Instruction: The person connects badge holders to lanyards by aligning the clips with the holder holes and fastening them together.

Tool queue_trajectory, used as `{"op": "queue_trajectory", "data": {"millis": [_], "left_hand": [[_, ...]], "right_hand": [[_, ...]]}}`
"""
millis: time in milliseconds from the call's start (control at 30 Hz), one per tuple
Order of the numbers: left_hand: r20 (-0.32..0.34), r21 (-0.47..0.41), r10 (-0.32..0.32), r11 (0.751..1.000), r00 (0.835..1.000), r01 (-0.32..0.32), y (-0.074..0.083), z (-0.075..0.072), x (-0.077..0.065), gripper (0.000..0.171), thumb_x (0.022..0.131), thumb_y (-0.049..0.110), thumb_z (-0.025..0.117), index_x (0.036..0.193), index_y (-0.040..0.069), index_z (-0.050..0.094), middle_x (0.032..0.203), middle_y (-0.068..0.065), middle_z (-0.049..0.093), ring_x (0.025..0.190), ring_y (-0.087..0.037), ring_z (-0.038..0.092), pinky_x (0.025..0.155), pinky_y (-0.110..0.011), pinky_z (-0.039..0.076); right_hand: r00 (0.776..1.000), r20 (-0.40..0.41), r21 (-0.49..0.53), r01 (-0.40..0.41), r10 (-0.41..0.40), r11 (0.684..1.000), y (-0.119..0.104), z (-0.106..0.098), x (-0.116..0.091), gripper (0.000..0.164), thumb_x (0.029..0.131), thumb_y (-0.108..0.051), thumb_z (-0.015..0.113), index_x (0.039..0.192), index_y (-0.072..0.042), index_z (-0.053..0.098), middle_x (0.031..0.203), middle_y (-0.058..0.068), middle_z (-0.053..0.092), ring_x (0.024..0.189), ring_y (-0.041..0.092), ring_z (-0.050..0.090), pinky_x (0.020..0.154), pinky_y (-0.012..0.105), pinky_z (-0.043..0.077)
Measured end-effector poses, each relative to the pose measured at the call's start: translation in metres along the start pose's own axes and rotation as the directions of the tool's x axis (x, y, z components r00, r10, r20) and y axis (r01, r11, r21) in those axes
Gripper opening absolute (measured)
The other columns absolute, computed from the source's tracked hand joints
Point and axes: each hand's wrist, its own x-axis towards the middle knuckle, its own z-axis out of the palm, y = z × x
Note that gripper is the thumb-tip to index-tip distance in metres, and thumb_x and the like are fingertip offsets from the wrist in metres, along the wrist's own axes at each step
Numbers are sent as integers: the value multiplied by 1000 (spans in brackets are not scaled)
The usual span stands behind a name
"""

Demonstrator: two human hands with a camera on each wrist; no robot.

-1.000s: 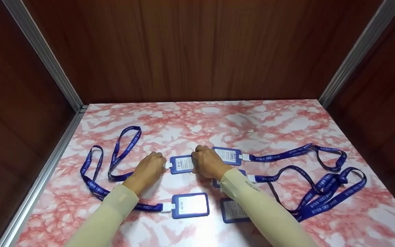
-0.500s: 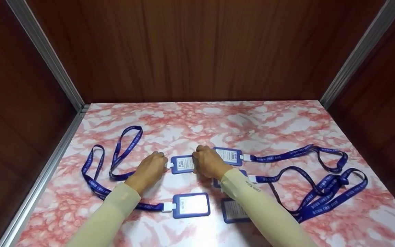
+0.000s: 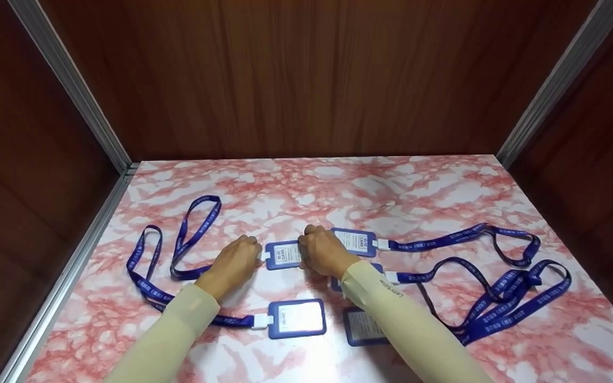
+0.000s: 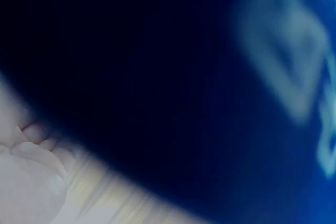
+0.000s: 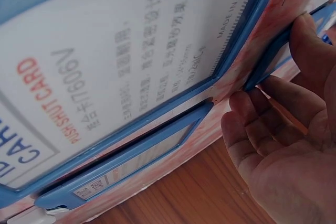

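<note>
A blue ID card holder lies on the marbled table between the two hands, its printed card facing up. My right hand pinches its right end; in the right wrist view, the thumb and a finger of that hand grip the holder's blue edge. At the holder's left end, the curled fingers of my left hand hold the white clip joined to its lanyard. Dark blue lanyard strap fills most of the left wrist view, with part of the left hand at the lower left.
Below lies another card holder with its lanyard running left. More holders sit to the right: one behind, one partly under the right wrist, and one beside the forearm. Their lanyards spread rightward. Wooden panels enclose the table.
</note>
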Motion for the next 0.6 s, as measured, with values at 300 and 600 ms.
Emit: {"op": "queue_trajectory", "data": {"millis": [300,600], "left_hand": [[29,-4,-55,998,998,55,-1,0,-1,11,91,5,76,99,-1,72,98,-12,62,97,-33,62,92,-46,54],[48,-32,-85,996,995,87,-2,0,-5,27,93,12,76,115,-3,70,111,-14,63,108,-32,60,98,-45,52]], "right_hand": [[997,69,8,-32,31,999,0,1,2,36,83,-24,86,110,-5,72,110,10,59,100,30,61,92,43,53],[995,95,87,-28,19,996,8,-4,-4,55,82,-29,86,125,0,66,119,13,59,106,29,59,98,44,50]]}}
